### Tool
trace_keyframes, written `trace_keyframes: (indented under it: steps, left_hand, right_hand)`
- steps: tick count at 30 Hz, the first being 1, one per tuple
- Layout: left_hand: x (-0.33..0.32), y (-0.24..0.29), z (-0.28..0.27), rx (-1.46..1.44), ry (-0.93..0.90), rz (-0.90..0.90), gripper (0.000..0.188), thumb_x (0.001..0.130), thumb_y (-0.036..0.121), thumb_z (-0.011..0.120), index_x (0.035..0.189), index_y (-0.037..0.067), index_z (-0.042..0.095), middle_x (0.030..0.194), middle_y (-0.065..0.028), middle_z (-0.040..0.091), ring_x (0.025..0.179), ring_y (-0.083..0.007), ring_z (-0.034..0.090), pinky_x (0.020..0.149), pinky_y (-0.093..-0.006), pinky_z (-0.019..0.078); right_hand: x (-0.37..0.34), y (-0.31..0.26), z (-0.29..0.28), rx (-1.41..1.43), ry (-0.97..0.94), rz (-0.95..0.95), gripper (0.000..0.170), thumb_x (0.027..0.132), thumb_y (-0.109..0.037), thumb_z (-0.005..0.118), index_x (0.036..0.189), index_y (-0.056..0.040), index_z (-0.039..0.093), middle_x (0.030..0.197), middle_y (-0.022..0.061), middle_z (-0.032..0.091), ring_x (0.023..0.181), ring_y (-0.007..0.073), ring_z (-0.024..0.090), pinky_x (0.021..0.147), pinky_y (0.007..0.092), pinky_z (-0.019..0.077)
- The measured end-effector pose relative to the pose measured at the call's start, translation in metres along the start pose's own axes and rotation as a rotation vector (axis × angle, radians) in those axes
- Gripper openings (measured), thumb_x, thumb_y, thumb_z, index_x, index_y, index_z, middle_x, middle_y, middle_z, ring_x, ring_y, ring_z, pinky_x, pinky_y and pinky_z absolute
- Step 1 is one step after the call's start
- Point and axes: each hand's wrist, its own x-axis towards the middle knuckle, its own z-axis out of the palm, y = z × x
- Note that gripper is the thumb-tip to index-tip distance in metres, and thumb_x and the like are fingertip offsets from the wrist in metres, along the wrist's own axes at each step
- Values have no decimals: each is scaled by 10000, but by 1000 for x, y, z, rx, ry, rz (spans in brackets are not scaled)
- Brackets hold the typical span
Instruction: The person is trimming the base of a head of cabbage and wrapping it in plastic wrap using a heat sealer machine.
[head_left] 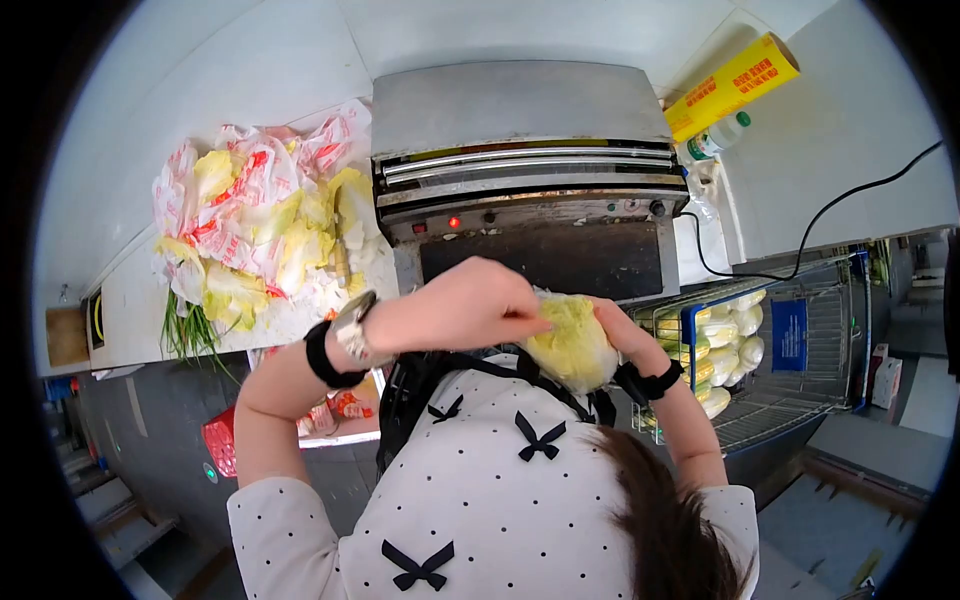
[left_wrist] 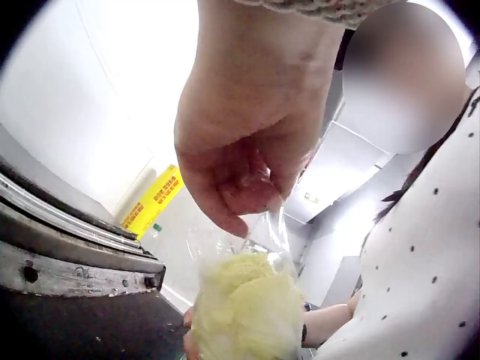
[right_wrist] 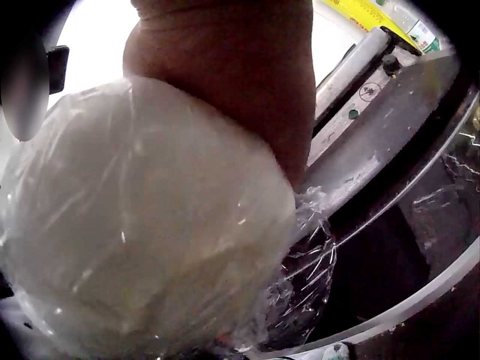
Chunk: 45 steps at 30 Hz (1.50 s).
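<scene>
A napa cabbage [head_left: 572,345] wrapped in clear film is held close in front of the person's chest. The right hand [head_left: 620,328] grips it from the side, with the fingers mostly hidden behind it. Above its leafy end, the left hand [left_wrist: 240,169] pinches a stretch of clear plastic film [left_wrist: 276,232] drawn up from the yellow leaves. In the right wrist view the pale, film-covered side of the cabbage [right_wrist: 142,225] fills much of the picture, and loose crinkled film [right_wrist: 311,247] hangs beside it.
A film-wrapping machine [head_left: 530,180] with a lit red switch stands ahead. To its left, loose cabbage leaves [head_left: 235,295] and printed plastic lie on the counter [head_left: 130,330]. At right, a wire cart [head_left: 790,390] holds several cabbages [head_left: 720,345]; a yellow film box [head_left: 735,85] and bottle [head_left: 715,138] stand behind.
</scene>
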Motion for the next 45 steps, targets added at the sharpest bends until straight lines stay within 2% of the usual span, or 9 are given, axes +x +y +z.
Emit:
trace_keyframes:
  steps: [8, 11, 16, 19, 29, 36, 39, 42, 45]
  left_hand:
    - [-20, 29, 1, 42, 130, 352, 298, 762, 131, 679, 571, 53, 465, 541, -64, 436, 491, -244, 470, 439, -348, 377]
    - [-20, 38, -9, 49, 133, 308, 317, 763, 139, 678, 555, 60, 451, 518, -52, 403, 477, -226, 453, 428, -336, 364]
    - [-20, 40, -23, 25, 205, 243, 329, 727, 110, 711, 523, 70, 456, 479, -43, 378, 413, -211, 421, 384, -324, 294]
    - [-19, 43, -27, -42, 211, 151, 355, 744, 124, 698, 511, 58, 437, 464, -56, 364, 402, -221, 402, 386, -327, 291]
    - [-32, 66, -70, -66, 254, -88, 377, 751, 99, 693, 488, 19, 435, 441, -68, 368, 381, -195, 370, 386, -314, 255]
    - [29, 23, -69, -94, 413, -295, 384, 804, 179, 659, 505, -1, 499, 417, -5, 406, 410, -38, 382, 390, -239, 277]
    - [56, -17, -41, 37, 474, -100, 380, 809, 193, 648, 525, -10, 500, 419, -45, 395, 391, -80, 387, 390, -268, 287]
    - [77, -40, -6, 257, 457, 103, 359, 805, 204, 629, 550, 0, 480, 492, -130, 442, 426, -272, 436, 417, -337, 341]
    - [90, -53, 18, 354, 500, 276, 333, 805, 190, 612, 545, 31, 479, 522, -124, 475, 482, -302, 494, 456, -375, 395]
  right_hand:
    - [0, -75, 2, -477, -265, -293, 744, 849, -605, 382, 1214, 34, 486, 933, 139, 608, 907, 220, 579, 817, 317, 442]
    - [-3, -112, 24, -563, -278, -73, 725, 814, -579, 429, 1258, -6, 459, 996, 170, 596, 962, 280, 580, 850, 335, 441]
    - [-3, -91, 36, -570, -220, -419, 843, 578, -470, 734, 1268, -73, 455, 1151, 137, 568, 1081, 258, 556, 906, 336, 428]
    - [-9, -104, 48, -525, -246, -187, 849, 541, -442, 775, 1244, -75, 471, 1132, 116, 581, 1058, 251, 568, 890, 337, 435]
    - [4, -92, 38, -486, -273, -160, 790, 559, -448, 760, 1207, -74, 504, 1045, 101, 623, 956, 228, 615, 821, 309, 465]
    - [8, -99, 42, -614, -279, -230, 838, 542, -554, 755, 1197, -84, 527, 1045, 105, 626, 957, 258, 616, 824, 329, 469]
    - [9, -102, 44, -643, -292, -266, 821, 530, -526, 771, 1180, -82, 538, 1043, 110, 626, 955, 264, 617, 824, 332, 470]
    - [8, -108, 48, -664, -291, -238, 789, 524, -453, 790, 1168, -77, 533, 1026, 117, 629, 953, 270, 618, 832, 339, 472]
    - [6, -107, 47, -590, -211, -159, 760, 525, -374, 793, 1167, -73, 520, 1006, 121, 635, 948, 267, 622, 842, 348, 472]
